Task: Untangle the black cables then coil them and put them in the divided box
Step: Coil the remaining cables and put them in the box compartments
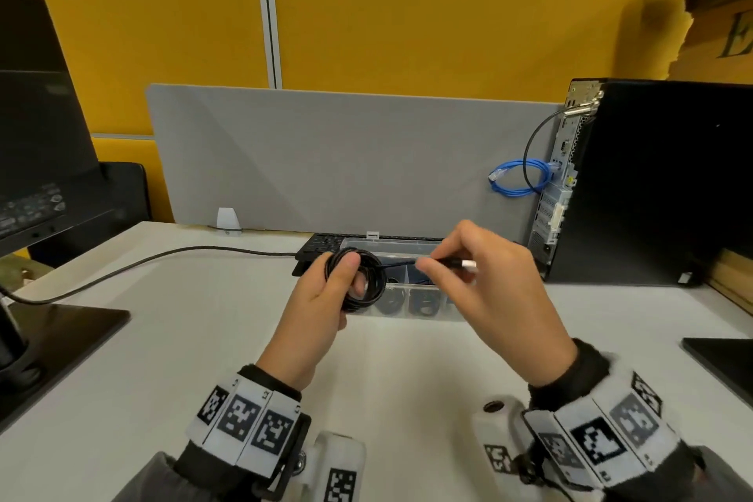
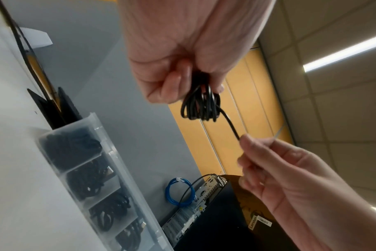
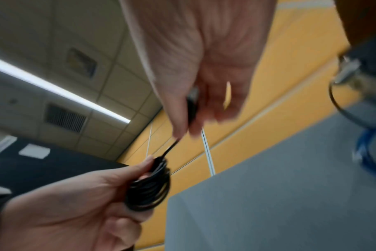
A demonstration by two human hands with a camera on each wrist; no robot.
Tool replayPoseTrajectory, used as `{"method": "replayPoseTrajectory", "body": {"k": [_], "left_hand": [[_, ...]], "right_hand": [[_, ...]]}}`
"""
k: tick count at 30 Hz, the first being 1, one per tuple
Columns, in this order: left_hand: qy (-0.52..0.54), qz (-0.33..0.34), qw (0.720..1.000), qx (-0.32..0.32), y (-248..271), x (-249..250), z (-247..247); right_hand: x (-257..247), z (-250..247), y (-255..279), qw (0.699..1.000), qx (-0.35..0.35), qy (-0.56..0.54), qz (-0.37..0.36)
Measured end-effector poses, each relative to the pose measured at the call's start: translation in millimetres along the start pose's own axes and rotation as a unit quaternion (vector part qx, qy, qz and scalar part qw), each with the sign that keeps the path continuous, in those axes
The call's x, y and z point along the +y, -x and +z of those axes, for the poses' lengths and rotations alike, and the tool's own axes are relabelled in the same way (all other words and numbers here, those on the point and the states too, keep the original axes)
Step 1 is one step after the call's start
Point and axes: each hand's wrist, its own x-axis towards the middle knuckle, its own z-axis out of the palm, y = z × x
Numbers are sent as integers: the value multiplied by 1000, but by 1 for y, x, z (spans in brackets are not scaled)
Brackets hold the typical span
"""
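While the left hand [image 1: 322, 298] is gripping a coiled black cable [image 1: 358, 277] above the white desk [image 1: 195, 338], its thumb is pressing across the front of the loops and its other fingers are curling through and behind the ring. Just to the right, the right hand [image 1: 485, 277] is pinching the cable's free end between thumb and forefinger, with the silver plug [image 1: 467, 264] sticking out past the fingertips and a short taut length running back to the coil. Behind both hands, the clear divided box [image 1: 407, 310] is sitting on the desk, several of its compartments already holding dark coils. Farther back, a black keyboard [image 1: 322, 245] is lying against a grey screen [image 1: 346, 159], and a blue cable [image 1: 517, 177] is hanging beside the black computer tower [image 1: 660, 175].
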Motion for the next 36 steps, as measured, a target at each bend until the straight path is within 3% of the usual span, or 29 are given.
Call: {"method": "replayPoseTrajectory", "body": {"k": [4,6,8,10,12,14,17,21,27,31,36], "left_hand": [[-4,31,999,14,0,-2,1],[-36,48,998,11,0,-4,2],[-76,68,995,-1,1,-6,3],[-68,57,995,-46,3,-3,4],[3,24,991,-131,7,3,8],[79,-6,979,-188,11,8,12],[140,-29,967,-213,14,12,12],[137,-24,972,-189,13,10,14],[72,12,989,-130,12,6,16],[39,29,994,-103,10,2,17],[43,31,994,-99,10,3,19]], "right_hand": [[-2,-5,3,976,-202,84,15],[-9,-2,4,960,-266,81,6],[-11,-2,4,973,-217,77,-17],[-5,-6,0,993,-96,71,-2],[3,-9,-3,1000,-14,20,19],[7,-2,-3,999,12,-21,39],[7,12,0,983,-18,-144,111],[4,19,2,921,-34,-327,208],[-3,27,9,835,-92,-452,298],[-7,23,5,842,-108,-436,298],[-7,25,8,893,-106,-352,258]]}}
